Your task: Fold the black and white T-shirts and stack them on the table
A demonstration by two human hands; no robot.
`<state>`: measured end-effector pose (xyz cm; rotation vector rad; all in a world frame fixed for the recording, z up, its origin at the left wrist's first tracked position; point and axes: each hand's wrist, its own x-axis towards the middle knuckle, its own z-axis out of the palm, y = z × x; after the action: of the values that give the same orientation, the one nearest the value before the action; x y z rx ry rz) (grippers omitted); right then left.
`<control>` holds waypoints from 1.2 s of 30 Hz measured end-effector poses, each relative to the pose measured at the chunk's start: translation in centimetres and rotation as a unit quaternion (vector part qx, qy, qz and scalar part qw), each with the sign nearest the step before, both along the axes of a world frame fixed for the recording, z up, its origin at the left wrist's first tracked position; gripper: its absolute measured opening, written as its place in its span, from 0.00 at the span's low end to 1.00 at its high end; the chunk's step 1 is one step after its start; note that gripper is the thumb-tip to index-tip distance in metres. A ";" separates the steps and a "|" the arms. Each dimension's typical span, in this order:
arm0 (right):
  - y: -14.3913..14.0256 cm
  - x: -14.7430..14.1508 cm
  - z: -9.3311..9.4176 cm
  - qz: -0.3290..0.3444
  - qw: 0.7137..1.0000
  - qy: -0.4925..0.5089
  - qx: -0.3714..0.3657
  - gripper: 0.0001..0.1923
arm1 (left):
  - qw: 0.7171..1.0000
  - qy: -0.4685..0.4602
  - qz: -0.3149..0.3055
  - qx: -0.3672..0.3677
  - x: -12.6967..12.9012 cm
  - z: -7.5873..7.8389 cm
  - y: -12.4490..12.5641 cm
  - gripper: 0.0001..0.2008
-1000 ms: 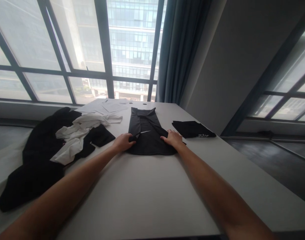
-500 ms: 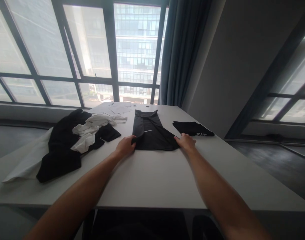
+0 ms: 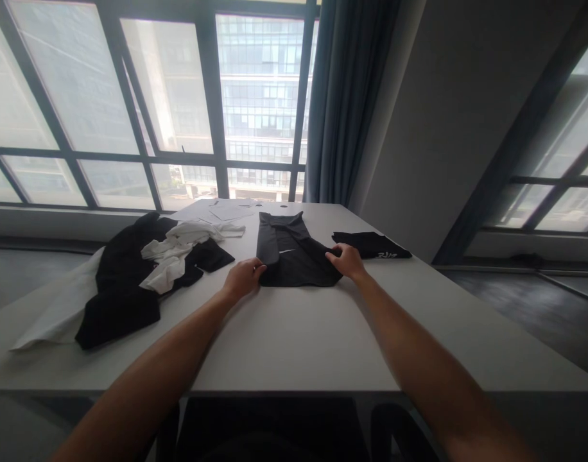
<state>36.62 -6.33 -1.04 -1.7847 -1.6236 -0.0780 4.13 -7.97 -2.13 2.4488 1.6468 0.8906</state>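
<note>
A dark grey shirt (image 3: 294, 273) with a small white swoosh lies on the white table (image 3: 294, 340), its long sides folded inward over the middle. At its near left corner, my left hand (image 3: 246, 277) is closed on the cloth edge. My right hand (image 3: 346, 260) pinches the right flap and holds it slightly raised off the layer below. Just beyond my right hand lies a folded black garment (image 3: 380, 247) with white lettering.
On the left is a loose heap of black clothes (image 3: 125, 314) with a crumpled white garment (image 3: 171, 260) on top. White cloth (image 3: 58, 324) spreads beneath the heap. Sheets of paper (image 3: 226, 210) lie at the far end. A dark chair (image 3: 269, 430) stands at the near edge.
My right hand has moved left and up a little, drawing the shirt's right flap inward. My left hand stays at the near left corner.
</note>
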 end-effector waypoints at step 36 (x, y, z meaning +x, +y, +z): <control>-2.6 -10.2 -1.4 0.336 0.927 -0.162 0.024 0.11 | 0.986 0.102 -0.133 0.004 1.8 0.2 -0.8 0.11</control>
<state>26.39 -8.97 -2.40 -1.1301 -2.3687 -0.0967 5.90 -8.75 -1.90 2.7586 1.3185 0.6309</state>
